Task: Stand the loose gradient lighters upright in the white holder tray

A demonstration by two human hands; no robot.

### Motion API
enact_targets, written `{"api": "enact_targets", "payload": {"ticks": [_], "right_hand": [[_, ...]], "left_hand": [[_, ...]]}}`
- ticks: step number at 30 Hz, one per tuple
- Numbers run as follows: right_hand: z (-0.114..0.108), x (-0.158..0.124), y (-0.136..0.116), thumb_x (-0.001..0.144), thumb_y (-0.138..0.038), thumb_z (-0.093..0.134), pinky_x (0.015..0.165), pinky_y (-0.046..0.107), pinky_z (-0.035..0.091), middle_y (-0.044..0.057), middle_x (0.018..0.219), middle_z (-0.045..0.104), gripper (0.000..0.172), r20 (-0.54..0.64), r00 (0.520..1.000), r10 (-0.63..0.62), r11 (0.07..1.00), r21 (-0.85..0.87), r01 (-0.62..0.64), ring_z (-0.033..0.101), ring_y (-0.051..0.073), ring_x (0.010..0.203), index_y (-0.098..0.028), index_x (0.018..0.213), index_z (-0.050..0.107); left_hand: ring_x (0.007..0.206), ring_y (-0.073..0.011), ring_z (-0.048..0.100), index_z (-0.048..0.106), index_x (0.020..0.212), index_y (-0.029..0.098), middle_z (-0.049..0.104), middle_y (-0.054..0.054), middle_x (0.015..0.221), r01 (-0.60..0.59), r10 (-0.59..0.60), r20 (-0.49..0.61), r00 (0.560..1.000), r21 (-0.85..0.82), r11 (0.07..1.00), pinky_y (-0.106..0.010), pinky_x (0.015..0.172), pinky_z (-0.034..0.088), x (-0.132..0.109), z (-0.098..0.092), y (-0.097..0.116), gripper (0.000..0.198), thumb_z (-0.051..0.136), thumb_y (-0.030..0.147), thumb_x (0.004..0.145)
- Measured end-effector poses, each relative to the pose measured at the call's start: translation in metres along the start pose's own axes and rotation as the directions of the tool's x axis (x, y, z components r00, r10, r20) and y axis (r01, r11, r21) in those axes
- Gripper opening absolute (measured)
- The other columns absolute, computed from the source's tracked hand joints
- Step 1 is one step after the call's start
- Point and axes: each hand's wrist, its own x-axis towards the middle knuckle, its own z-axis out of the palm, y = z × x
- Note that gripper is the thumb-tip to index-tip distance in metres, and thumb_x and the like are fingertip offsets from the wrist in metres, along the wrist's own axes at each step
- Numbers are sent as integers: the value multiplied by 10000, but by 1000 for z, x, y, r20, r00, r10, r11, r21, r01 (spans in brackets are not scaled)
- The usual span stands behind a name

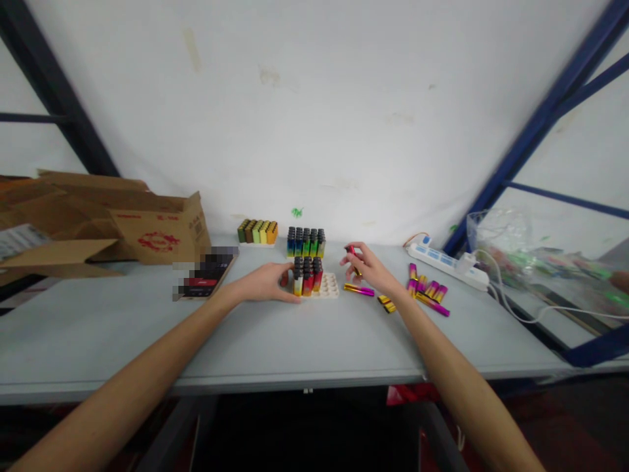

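One glossy red-and-gold lighter (350, 250) was held by the right hand (369, 269); one tray (331, 286) was flanked by the wide-spread left hand (265, 282).

We tag front lighters (307, 283) yellow and red, tops black; tray (332, 294) off-white. We log a red-and-gold lighter (350, 250), loose tubes (433, 305) metallic magenta fading to gold. Rear lighters (306, 246): blue, green, yellow, tops black. We mark carton (162, 236) brown, red print; worktop (304, 341) pale grey-blue; wall (344, 118) white, green scribble (297, 212).
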Motion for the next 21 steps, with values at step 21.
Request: {"api": "enact_targets", "payload": {"ticks": [21], "right_hand": [[35, 0, -9, 871, -488, 445, 551, 281, 234, -48, 519, 344, 410, -384, 886, -258, 909, -406, 88, 348, 112, 529, -227, 564, 369]], "left_hand": [[800, -242, 634, 603, 1216, 168, 685, -63, 934, -20, 20, -16, 1000, -17, 1000, -297, 698, 442, 0, 2, -3, 831, 706, 776, 659]]}}
